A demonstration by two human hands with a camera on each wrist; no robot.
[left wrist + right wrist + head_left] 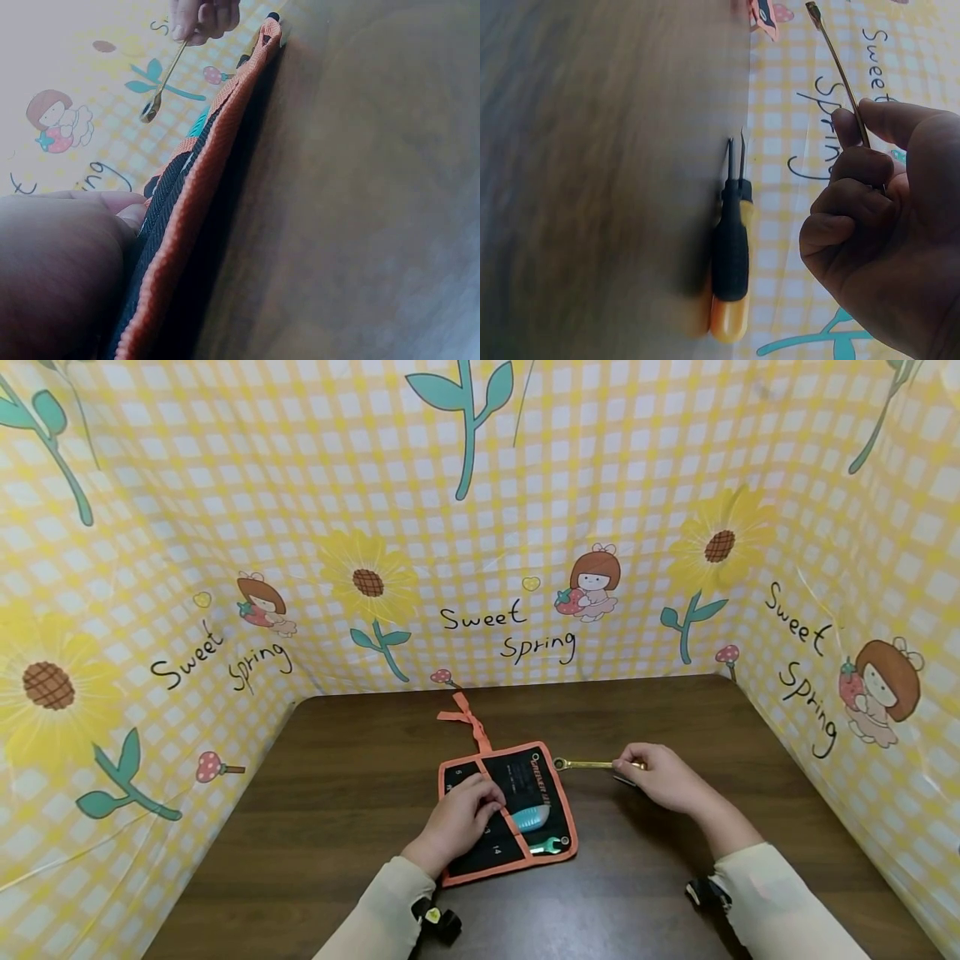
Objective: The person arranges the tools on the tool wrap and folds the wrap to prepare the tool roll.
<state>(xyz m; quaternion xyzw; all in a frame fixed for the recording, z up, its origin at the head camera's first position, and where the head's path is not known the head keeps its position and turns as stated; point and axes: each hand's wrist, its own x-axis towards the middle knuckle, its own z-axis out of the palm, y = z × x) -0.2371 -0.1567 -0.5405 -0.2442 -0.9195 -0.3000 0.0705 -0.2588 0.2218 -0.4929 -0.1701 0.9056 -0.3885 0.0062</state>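
Note:
A black tool pouch (pixel 517 781) with orange edging lies flat on the table, printed with numbers. My left hand (pixel 459 817) rests over its left half, thumb and fingers pinching the orange-trimmed pocket edge. A turquoise handle (pixel 531 818) and a green wrench (pixel 550 846) stick out of the pockets. Right of the pouch, my right hand (pixel 660 774) grips a gold ratchet wrench (pixel 588 765) by one end. Its ring end points left, towards the pouch's upper right corner; the right wrist view also shows the wrench (pixel 840 66) between thumb and fingers.
Screwdrivers (pixel 730 259) with black and yellow handles lie on the table near my right hand, mostly hidden in the head view. An orange tie strap (pixel 468 722) trails from the pouch's far edge. Yellow checked cloth (pixel 480 543) walls the brown table (pixel 337 777) at the back and sides.

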